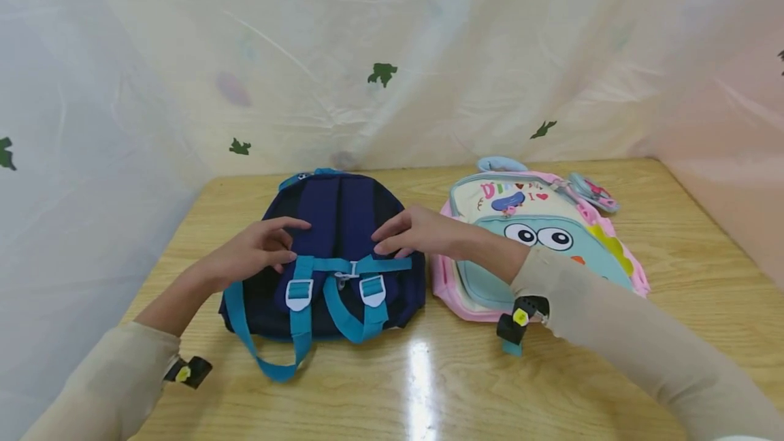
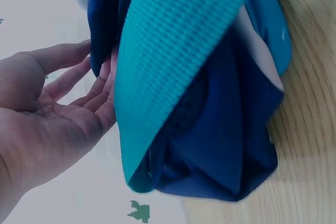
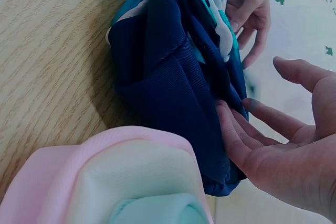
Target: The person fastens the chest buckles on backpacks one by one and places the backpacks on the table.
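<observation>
A navy backpack (image 1: 392, 305) lies on the table with its back panel and two padded shoulder straps (image 1: 356, 213) facing up. Turquoise webbing with white buckles (image 1: 299, 295) runs across and below the straps, and a chest strap clip (image 1: 352, 269) joins them in the middle. My left hand (image 1: 260, 247) is at the backpack's left side, fingers loosely bent beside the left strap; in the left wrist view its fingertips reach the strap's edge, partly behind it. My right hand (image 1: 416, 231) is at the right side, its fingers (image 3: 233, 137) touching the navy fabric and its thumb held apart.
A pink, cream and light blue cartoon backpack (image 1: 484, 274) with big eyes lies to the right, under my right forearm. A turquoise webbing loop (image 1: 275, 369) hangs forward onto the wooden table (image 1: 490, 393). A pale curtain with green leaf shapes (image 1: 382, 73) stands behind.
</observation>
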Demonstrator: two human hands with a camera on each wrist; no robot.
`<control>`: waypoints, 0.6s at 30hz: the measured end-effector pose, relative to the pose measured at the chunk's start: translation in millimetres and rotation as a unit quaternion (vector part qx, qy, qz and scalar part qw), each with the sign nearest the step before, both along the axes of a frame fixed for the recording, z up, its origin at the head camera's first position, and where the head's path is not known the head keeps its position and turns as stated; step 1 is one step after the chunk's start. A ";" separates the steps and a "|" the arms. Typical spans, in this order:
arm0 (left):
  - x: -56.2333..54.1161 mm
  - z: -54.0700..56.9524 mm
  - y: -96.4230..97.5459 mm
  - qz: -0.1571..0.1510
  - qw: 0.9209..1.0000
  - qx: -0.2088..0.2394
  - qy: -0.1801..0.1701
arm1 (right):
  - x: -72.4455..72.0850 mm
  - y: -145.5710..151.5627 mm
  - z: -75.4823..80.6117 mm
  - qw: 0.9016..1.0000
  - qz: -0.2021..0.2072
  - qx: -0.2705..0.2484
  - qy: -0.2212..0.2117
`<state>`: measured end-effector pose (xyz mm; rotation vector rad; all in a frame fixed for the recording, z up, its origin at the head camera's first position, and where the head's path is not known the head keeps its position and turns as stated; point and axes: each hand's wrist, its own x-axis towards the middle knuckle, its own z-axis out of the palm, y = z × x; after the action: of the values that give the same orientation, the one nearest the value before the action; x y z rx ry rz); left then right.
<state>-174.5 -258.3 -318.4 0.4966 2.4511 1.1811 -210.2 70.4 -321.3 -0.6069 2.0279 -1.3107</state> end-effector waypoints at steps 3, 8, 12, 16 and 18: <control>-0.1 -0.1 -2.0 -0.002 1.000 -0.018 0.018 | 0.1 -0.1 -0.2 1.000 -0.004 -0.001 0.001; 5.2 2.0 6.7 -0.001 0.990 -0.082 0.117 | 0.6 -0.4 -0.3 1.000 -0.004 -0.005 0.013; 15.4 5.2 23.4 -0.010 0.971 -0.102 0.218 | 1.6 0.2 0.9 0.998 -0.010 -0.007 0.056; 23.2 5.9 39.8 -0.059 0.964 -0.079 0.246 | 2.2 -0.2 1.4 0.995 -0.019 -0.019 0.095; 24.7 5.0 46.4 -0.089 0.966 -0.072 0.233 | 2.4 -1.0 1.9 0.994 -0.018 -0.026 0.103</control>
<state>-149.8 -211.9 -313.4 1.0258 2.7762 0.8795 -207.8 69.5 -319.4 -0.7603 2.1843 -1.3732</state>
